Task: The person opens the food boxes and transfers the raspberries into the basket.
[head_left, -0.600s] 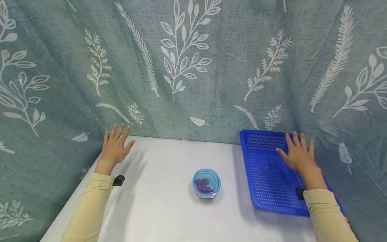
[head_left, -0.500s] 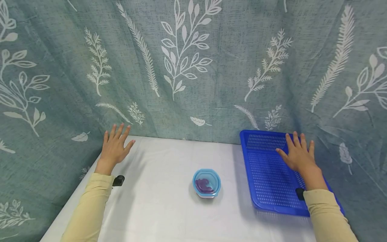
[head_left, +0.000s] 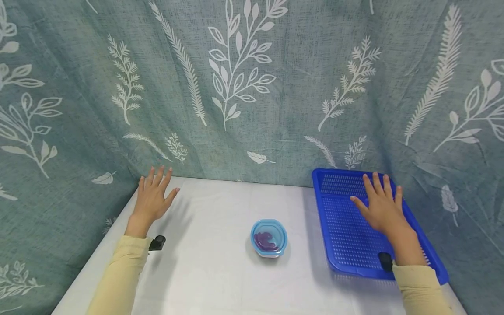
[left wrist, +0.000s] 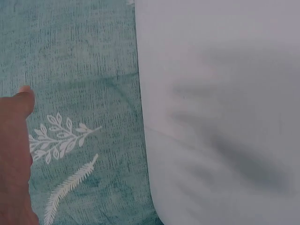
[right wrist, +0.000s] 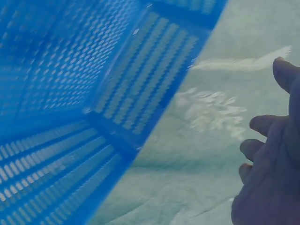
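Observation:
In the head view my left hand (head_left: 152, 201) hovers over the left part of the white table, fingers spread and straight, holding nothing. My right hand (head_left: 383, 210) is held above the blue plastic basket (head_left: 346, 258), its fingers likewise spread with nothing in them. Between the hands stands a small round tub (head_left: 269, 238) with a light blue lid; something purple shows through the lid. The right wrist view has the basket's perforated wall (right wrist: 145, 70) beside my fingers, apart from them. Only part of the left hand (left wrist: 14, 154) appears in the left wrist view.
A white cloth (head_left: 212, 271) covers the table. Behind it and at both sides hangs a green curtain (head_left: 291, 109) with white leaf prints. The basket sits at the table's right, close to the curtain.
Both hands have drawn slightly back toward the person, the left a little to the right and the right a little to the left. The tub and basket have stayed put.

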